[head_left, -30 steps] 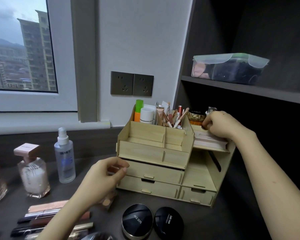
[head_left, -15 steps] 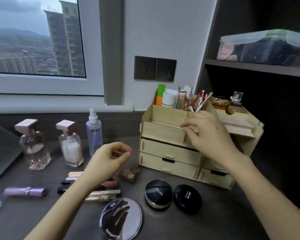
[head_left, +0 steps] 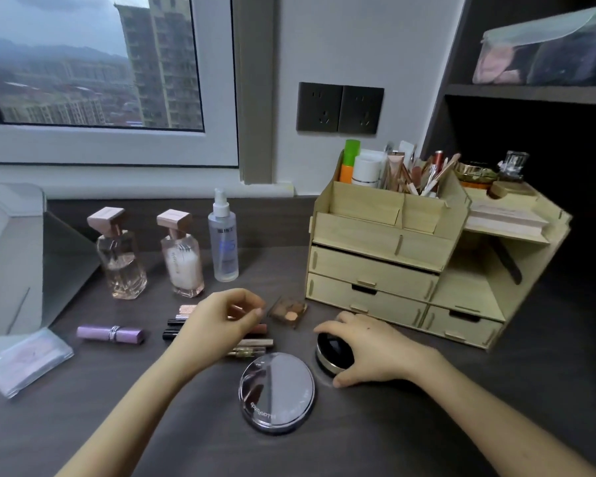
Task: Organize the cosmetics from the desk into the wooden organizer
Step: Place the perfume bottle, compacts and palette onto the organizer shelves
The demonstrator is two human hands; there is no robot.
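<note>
The wooden organizer (head_left: 375, 270) stands at the right on the dark desk, its top compartments full of tubes and brushes, its drawers closed. My right hand (head_left: 372, 349) grips a black round compact (head_left: 333, 352) with a gold rim, just in front of the organizer. My left hand (head_left: 221, 321) hovers with pinched fingers over a row of lipsticks and slim tubes (head_left: 252, 343); whether it holds something small is unclear. A brown eyeshadow palette (head_left: 288, 310) lies between my hands. A large silver round compact (head_left: 277, 392) lies near the front.
Two perfume bottles (head_left: 121, 259) (head_left: 183, 259) and a clear spray bottle (head_left: 223, 242) stand at the back left. A purple lipstick (head_left: 110, 333) and a clear flat case (head_left: 25, 361) lie at the left. A lidded box (head_left: 547, 49) sits on the shelf.
My right hand left the organizer's top right shelf, came down to the desk and closed around the black compact. The view swung left and down. My left hand sank toward the lipsticks.
</note>
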